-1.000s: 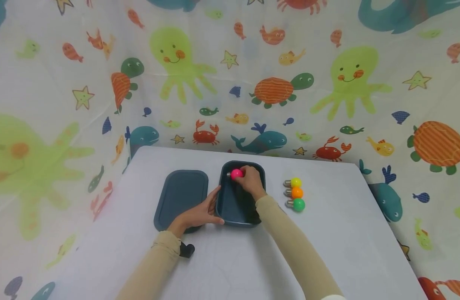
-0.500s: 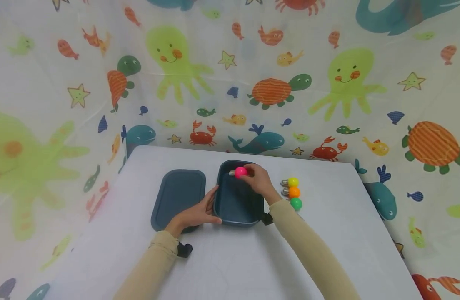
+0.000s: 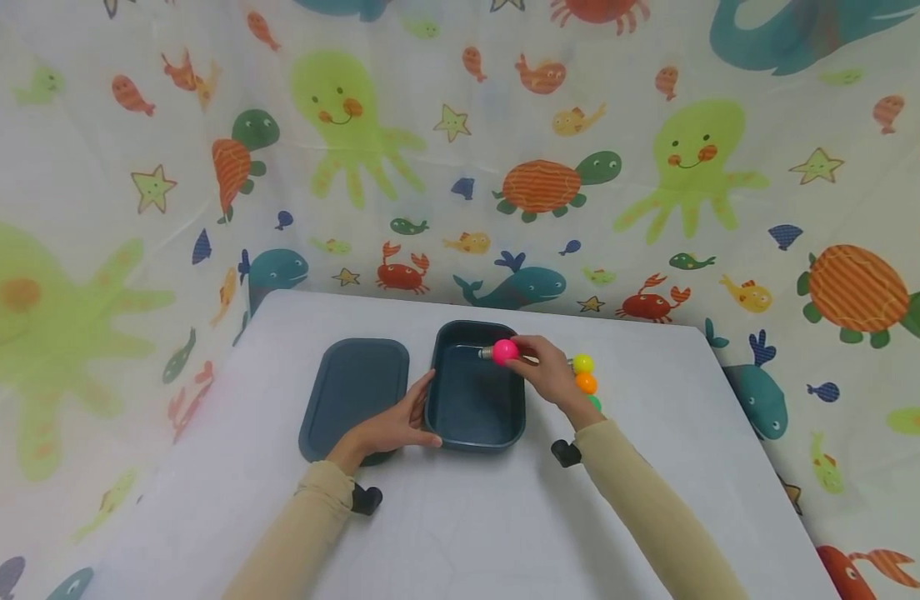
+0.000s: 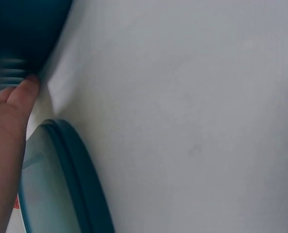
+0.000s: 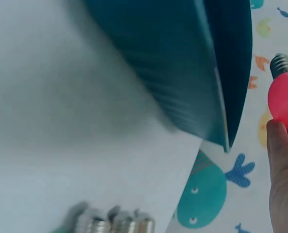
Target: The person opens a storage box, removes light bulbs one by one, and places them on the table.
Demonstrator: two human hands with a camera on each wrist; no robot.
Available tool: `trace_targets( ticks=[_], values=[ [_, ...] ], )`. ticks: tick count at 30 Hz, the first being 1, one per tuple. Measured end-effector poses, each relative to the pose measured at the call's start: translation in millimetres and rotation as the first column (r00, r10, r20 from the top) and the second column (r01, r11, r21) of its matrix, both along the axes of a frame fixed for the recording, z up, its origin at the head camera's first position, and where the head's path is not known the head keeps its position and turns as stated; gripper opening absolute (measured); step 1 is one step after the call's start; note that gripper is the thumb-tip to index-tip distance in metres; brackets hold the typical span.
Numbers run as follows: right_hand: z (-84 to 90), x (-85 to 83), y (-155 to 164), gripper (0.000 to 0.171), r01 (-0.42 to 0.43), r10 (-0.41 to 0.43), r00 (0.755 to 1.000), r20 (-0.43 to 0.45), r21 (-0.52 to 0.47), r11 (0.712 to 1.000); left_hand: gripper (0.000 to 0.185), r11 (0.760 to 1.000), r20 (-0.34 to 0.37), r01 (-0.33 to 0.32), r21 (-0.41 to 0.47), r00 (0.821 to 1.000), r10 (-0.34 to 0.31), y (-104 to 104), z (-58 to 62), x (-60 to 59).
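A pink light bulb (image 3: 505,352) with a metal screw base is pinched between the thumb and fingers of my right hand (image 3: 550,372). It hangs over the right part of a dark blue-grey plastic box (image 3: 475,444), its base pointing left. My left hand (image 3: 391,427) lies against the box's left side, fingers along the wall and thumb by the near corner. In the left wrist view, the thumb (image 4: 24,97) touches the outer wall. Right of the box sit a yellow bulb (image 3: 583,363), an orange bulb (image 3: 587,382) and a green bulb (image 3: 595,402), partly hidden by my right hand and wrist.
The box's flat lid (image 3: 355,383) lies left of it, partly under my left hand. A white table (image 3: 460,525) bears everything. Behind it and at the sides hangs a curtain (image 3: 445,75) printed with sea animals.
My right hand has lifted the pink bulb and carried it rightward across the box, now covering part of the other bulbs. My left hand stays at the box.
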State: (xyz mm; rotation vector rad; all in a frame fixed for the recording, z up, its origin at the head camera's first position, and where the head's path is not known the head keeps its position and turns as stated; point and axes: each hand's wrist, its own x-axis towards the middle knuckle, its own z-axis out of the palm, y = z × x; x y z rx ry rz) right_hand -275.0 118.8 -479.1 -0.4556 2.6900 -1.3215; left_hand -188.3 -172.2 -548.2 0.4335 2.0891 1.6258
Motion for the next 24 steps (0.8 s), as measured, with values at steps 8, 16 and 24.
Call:
trace_targets(
  ticks=[8, 16, 24],
  values=[
    [1.3, 11.4, 26, 0.05, 0.022, -0.021, 0.999, 0.032, -0.034, 0.999, 0.117, 1.0, -0.005, 0.001, -0.003, 1.0, -0.001, -1, 0.0, -0.4],
    [-2.8, 21.4, 45, 0.052, 0.069, -0.07, 0.995, 0.064, 0.018, 0.997, 0.117, 1.0, -0.013, 0.004, -0.011, 1.0, -0.004, -1, 0.6, -0.4],
    [-7.9, 33.8, 69, 0.051, 0.08, -0.081, 0.995, 0.056, 0.015, 0.997, 0.117, 1.0, -0.009, 0.006, -0.008, 1.0, -0.006, -1, -0.1, 0.0]
  ],
)
